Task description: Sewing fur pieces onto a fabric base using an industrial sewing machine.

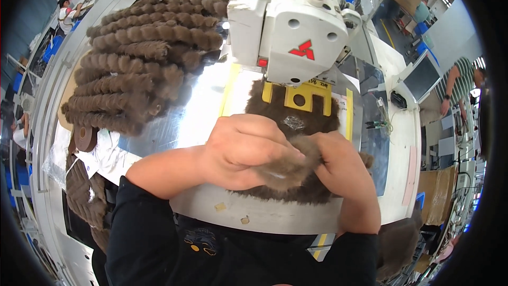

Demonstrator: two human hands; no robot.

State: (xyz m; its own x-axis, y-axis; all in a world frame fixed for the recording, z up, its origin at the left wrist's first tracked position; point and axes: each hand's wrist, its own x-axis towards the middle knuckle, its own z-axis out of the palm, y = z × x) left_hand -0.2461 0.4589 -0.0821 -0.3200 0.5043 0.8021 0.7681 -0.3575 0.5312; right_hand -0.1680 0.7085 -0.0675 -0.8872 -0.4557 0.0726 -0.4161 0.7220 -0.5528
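My left hand (pixel 246 151) is closed, its fingers curled round a small tuft-like piece of brown plush fabric (pixel 283 175). My right hand (pixel 344 164) pinches the same piece from the other side, thumb against it. Beneath both hands a larger dark brown plush panel (pixel 317 188) lies on the white work surface, its far part running under a yellow clamp plate (pixel 299 99). A small shiny clear scrap (pixel 293 123) rests on that panel. The fingertips are partly hidden in the pile.
A white industrial sewing machine (pixel 307 26) stands just beyond the clamp. Ridged brown plush pieces (pixel 153 47) are heaped at the left, beside a brown tape roll (pixel 84 139). A monitor (pixel 422 79) is at the right; a person in a striped top (pixel 459 82) stands farther right.
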